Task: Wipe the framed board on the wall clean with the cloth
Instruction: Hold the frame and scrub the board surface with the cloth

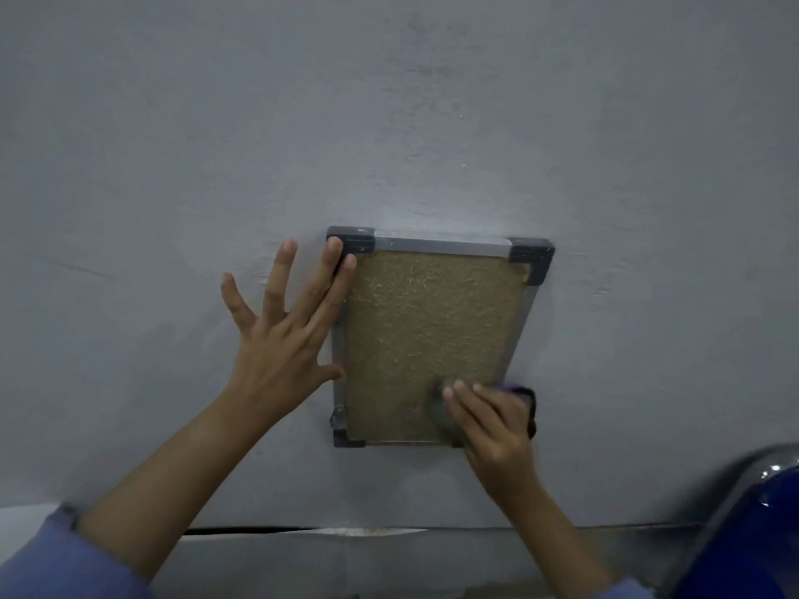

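A small framed board (426, 322) hangs on the grey wall; its face is brown cork, its frame silver with dark plastic corners. My left hand (285, 335) lies flat with fingers spread, two fingertips on the frame's upper left corner and the palm on the wall beside the left edge. My right hand (488, 421) presses a dark grey and purple cloth (525, 402) against the board's lower right corner. The hand hides most of the cloth and that corner of the frame.
The grey wall (389, 123) fills the view. A pale ledge or skirting (302, 551) runs along the bottom below a dark gap. A shiny blue rounded object (752, 533) sits at the lower right, close to my right forearm.
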Demonstrator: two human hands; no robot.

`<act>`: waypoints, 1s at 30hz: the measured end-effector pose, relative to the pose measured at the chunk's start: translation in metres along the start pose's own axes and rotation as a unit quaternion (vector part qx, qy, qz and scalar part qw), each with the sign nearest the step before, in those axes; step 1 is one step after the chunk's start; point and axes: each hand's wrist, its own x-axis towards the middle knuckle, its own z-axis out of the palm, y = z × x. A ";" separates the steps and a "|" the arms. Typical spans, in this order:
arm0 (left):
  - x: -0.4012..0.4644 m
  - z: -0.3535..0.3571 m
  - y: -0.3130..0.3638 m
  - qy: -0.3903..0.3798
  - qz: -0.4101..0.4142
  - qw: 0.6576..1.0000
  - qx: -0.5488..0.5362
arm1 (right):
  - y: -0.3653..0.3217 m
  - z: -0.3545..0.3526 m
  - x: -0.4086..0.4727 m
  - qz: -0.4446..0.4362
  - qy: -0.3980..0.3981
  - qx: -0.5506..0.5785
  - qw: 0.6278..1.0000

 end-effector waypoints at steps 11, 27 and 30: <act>-0.003 -0.003 -0.002 -0.005 0.008 0.999 -0.034 | -0.002 -0.041 0.039 0.051 0.049 0.002 0.997; -0.007 -0.007 -0.004 -0.012 0.009 0.999 -0.038 | -0.031 -0.007 -0.061 0.135 -0.111 0.026 0.984; -0.014 -0.005 -0.005 -0.010 0.016 0.998 -0.054 | -0.028 -0.023 -0.044 0.152 -0.061 0.057 0.985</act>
